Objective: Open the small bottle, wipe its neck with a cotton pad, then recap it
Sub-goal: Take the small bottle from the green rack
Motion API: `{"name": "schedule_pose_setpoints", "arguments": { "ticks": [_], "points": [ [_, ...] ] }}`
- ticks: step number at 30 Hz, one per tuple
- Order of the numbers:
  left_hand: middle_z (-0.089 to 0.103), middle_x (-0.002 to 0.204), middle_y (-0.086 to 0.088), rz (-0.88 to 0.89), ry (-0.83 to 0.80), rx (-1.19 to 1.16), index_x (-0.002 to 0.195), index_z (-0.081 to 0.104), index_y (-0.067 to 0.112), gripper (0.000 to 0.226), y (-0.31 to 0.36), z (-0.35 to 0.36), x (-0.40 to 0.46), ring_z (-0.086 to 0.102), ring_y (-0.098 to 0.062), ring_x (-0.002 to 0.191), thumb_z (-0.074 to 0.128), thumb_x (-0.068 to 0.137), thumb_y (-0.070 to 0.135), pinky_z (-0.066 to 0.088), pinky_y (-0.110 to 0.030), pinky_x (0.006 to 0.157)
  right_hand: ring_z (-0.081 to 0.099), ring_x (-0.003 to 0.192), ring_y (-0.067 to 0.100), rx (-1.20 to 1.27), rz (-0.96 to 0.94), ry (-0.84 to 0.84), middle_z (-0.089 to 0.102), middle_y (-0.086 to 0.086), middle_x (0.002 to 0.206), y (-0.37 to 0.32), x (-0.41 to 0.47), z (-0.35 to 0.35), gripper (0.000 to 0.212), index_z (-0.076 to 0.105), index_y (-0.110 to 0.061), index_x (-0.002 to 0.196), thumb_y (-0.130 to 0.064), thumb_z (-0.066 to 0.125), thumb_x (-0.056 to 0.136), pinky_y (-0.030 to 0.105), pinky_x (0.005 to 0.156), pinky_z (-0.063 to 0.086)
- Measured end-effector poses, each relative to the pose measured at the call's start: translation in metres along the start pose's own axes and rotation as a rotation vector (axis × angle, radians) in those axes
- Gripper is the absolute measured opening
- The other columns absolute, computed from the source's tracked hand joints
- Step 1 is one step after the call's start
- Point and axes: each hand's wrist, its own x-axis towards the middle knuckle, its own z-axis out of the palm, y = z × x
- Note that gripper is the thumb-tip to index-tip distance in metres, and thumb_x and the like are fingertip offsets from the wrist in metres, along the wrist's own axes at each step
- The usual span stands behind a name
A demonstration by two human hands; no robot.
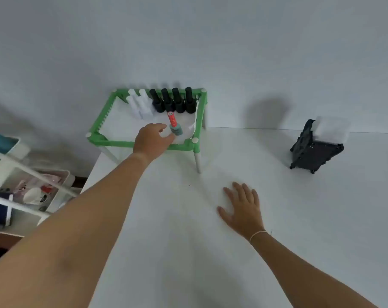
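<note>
A small bottle (174, 125) with a teal body and a long red cap stands upright on the green-framed rack (144, 145) at the back of the white table. My left hand (152, 138) reaches over the rack's front rail, its fingertips touching the bottle's teal base; the fingers are curled around it but a firm grip cannot be confirmed. My right hand (242, 207) lies flat and open on the table (299, 218), palm down, holding nothing. A black holder (313, 150) with white cotton pads (332, 130) stands at the right.
Several black bottles (173, 101) and white bottles (139, 105) line the back of the rack. A white trolley (22, 192) with assorted items stands left of the table. A grey wall rises behind.
</note>
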Motion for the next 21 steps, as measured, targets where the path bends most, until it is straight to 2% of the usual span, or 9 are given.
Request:
{"name": "schedule_pose_setpoints", "arguments": {
  "ticks": [5, 14, 21],
  "points": [
    [0.057, 0.125, -0.011, -0.037, -0.088, 0.004, 0.127, 0.050, 0.014, 0.055, 0.003, 0.001, 0.012, 0.052, -0.026, 0.111, 0.065, 0.079, 0.035, 0.042, -0.034, 0.089, 0.024, 0.140, 0.030, -0.033, -0.010, 0.042, 0.037, 0.005, 0.147, 0.002, 0.000, 0.004, 0.062, 0.039, -0.027, 0.134, -0.060, 0.040, 0.081, 0.046, 0.116, 0.007],
    [0.065, 0.107, -0.011, -0.046, -0.155, -0.069, 0.107, 0.063, 0.014, 0.033, 0.006, 0.006, 0.030, 0.057, -0.027, 0.097, 0.067, 0.078, 0.027, 0.044, -0.035, 0.084, 0.021, 0.142, 0.028, -0.029, -0.017, 0.056, 0.034, 0.003, 0.149, 0.003, 0.001, 0.005, 0.063, 0.037, -0.028, 0.136, -0.060, 0.036, 0.082, 0.042, 0.115, -0.001],
    [0.066, 0.104, -0.013, -0.053, -0.138, -0.070, 0.103, 0.065, 0.009, 0.031, 0.005, 0.011, 0.034, 0.058, -0.028, 0.096, 0.068, 0.077, 0.027, 0.045, -0.036, 0.085, 0.021, 0.142, 0.028, -0.021, -0.016, 0.050, 0.034, 0.002, 0.149, 0.004, 0.002, 0.006, 0.062, 0.036, -0.029, 0.136, -0.060, 0.035, 0.083, 0.042, 0.115, -0.001]
  ]
}}
